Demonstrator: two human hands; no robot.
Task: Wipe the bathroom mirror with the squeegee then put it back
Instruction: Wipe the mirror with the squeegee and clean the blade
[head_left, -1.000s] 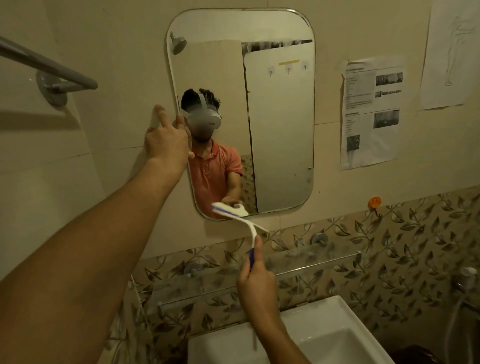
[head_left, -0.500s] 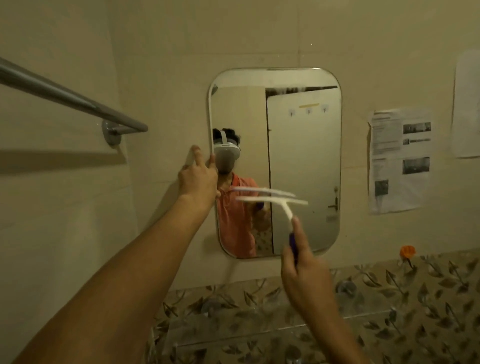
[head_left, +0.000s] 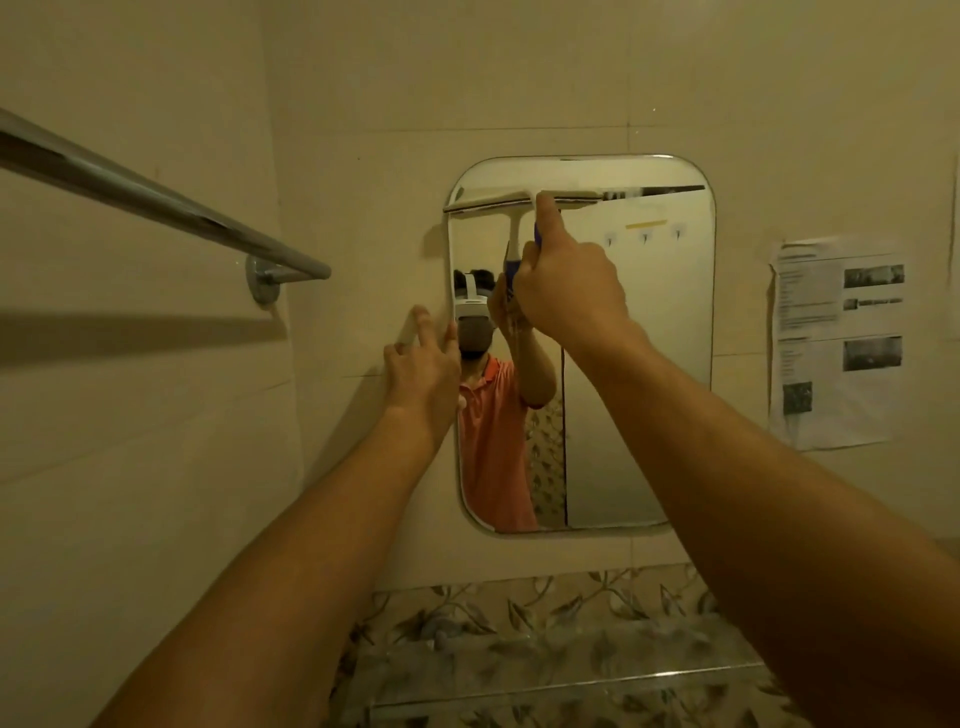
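Near the top edge of the mirror (head_left: 639, 415), seen from the head camera, the squeegee (head_left: 498, 202) lies with its pale blade almost level across the upper left part of the glass, its left tip reaching just past the mirror's rim and its right end about midway across. The right hand (head_left: 569, 291) grips the blue handle below the white neck, fingers curled round it and the forefinger stretched up toward the blade. The left hand (head_left: 423, 364) holds nothing; its fingers are fairly straight and rest at the mirror's left rim, where glass meets wall, apparently steadying it. I judge that the wiping step is at the start of a stroke, with the blade set high and the glass below it yet to be drawn over. The next move likely calls for an even downward pull, the blade kept flat on the glass, then a second pass for the right half, which the blade does not cover. Whether the rubber edge fully touches the glass cannot be told. A towel rail (head_left: 156, 200) juts from the left wall, printed sheets (head_left: 836, 338) hang to the mirror's right, and a glass shelf (head_left: 571, 670) sits below.
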